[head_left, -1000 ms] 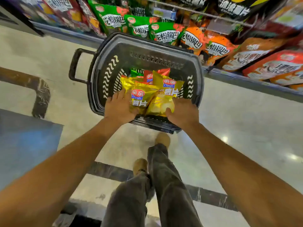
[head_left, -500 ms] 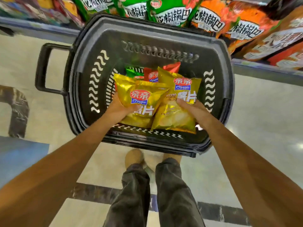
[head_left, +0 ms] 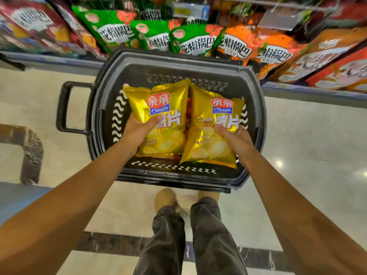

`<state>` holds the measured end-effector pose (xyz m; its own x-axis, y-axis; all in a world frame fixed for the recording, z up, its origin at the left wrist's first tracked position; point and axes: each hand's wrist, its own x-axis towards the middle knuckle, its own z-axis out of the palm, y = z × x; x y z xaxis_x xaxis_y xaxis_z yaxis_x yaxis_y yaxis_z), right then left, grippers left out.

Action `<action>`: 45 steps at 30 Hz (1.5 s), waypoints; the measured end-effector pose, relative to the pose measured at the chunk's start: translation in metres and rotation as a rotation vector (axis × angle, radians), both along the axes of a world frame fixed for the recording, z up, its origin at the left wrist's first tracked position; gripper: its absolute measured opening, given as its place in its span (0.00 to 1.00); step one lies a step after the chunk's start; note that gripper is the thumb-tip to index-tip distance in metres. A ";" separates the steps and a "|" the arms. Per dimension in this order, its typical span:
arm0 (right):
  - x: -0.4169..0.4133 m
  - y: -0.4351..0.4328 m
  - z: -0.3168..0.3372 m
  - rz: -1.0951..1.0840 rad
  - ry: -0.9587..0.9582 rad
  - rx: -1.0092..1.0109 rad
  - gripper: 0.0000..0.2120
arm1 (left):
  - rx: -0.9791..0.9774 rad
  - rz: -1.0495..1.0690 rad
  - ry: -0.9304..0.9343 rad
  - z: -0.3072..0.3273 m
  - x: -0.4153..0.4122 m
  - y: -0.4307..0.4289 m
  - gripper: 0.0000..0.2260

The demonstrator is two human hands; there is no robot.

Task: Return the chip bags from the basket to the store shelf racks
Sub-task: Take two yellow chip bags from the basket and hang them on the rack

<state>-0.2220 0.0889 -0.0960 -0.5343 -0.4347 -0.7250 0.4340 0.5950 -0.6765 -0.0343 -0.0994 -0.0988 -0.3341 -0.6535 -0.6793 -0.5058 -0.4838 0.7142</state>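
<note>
A dark grey shopping basket (head_left: 178, 62) stands on the floor in front of the shelf. My left hand (head_left: 137, 132) grips a gold chip bag (head_left: 158, 108) by its lower left side. My right hand (head_left: 236, 137) grips a second gold chip bag (head_left: 212, 128) by its right side. Both bags are held upright, side by side, above the basket's inside. A sliver of a red bag (head_left: 188, 108) shows between them, deeper in the basket; the rest of the contents are hidden.
The low store shelf (head_left: 297, 90) runs along the top, packed with green snack bags (head_left: 190, 40), orange snack bags (head_left: 238, 46) and red ones. The basket's handle (head_left: 63, 108) sticks out to the left. My legs and shoes (head_left: 166, 199) stand just behind the basket on the tiled floor.
Both hands have lifted the two gold bags higher out of the basket and spread them apart. The view has moved closer to the basket and shelf.
</note>
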 end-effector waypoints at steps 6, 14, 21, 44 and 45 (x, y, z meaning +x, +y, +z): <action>-0.010 0.019 0.165 -0.089 0.145 -0.067 0.14 | -0.025 -0.008 0.088 0.150 -0.016 0.005 0.18; -0.023 0.128 0.379 -0.259 0.350 -0.061 0.17 | 0.016 -0.264 0.117 0.341 -0.057 0.073 0.16; -0.063 0.257 0.481 -0.427 0.519 -0.049 0.19 | -0.033 -0.400 0.187 0.441 -0.140 0.181 0.27; -0.400 0.577 0.613 -0.321 0.740 -0.242 0.19 | -0.429 -0.319 0.406 0.607 -0.466 0.531 0.11; -0.419 0.584 0.619 -0.315 0.757 -0.257 0.16 | -0.434 -0.312 0.407 0.608 -0.488 0.537 0.09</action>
<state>-0.6406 0.6729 0.5229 -0.9578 -0.2865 -0.0242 -0.0690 0.3110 -0.9479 -0.5223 0.4372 0.5088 -0.7256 -0.6701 -0.1566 -0.2249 0.0159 0.9742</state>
